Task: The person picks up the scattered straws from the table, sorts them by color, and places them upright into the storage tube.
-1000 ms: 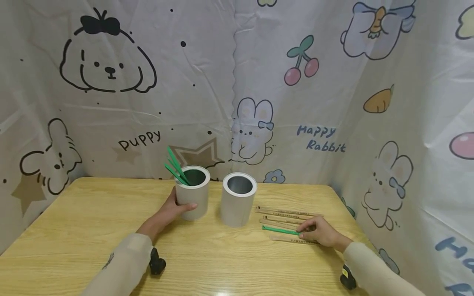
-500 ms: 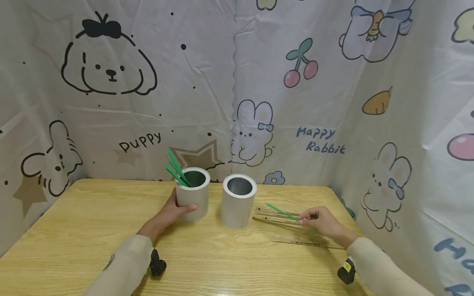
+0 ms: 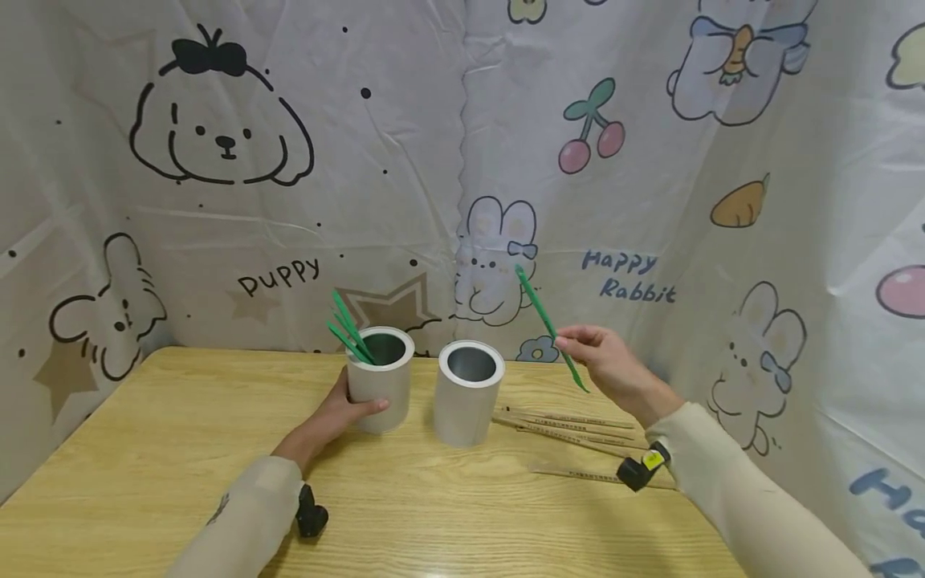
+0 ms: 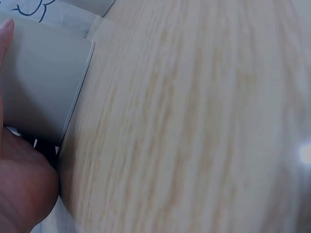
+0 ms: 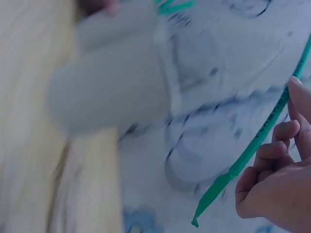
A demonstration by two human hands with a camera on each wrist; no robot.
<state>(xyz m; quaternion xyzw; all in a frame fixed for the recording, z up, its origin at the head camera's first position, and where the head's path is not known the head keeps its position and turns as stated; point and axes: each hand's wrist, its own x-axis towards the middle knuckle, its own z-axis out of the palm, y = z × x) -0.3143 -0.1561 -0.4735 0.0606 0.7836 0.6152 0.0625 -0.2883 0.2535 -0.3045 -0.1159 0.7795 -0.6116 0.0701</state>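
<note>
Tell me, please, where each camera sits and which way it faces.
Head: on the head, facing forward and down at left cup, right cup, table and curtain; left hand, right hand and sleeves show.
Left wrist: on that wrist, facing left cup's side and table; part of left hand shows.
Right wrist: on that wrist, facing held green straw, blurred cups and curtain; right hand and a bit of left hand show.
Shared: head and right wrist both show that straw and both cups.

Pale, creased, cartoon-printed cloth (image 3: 419,160) behind and beside a yellowish wood-grain table (image 3: 448,514).
</note>
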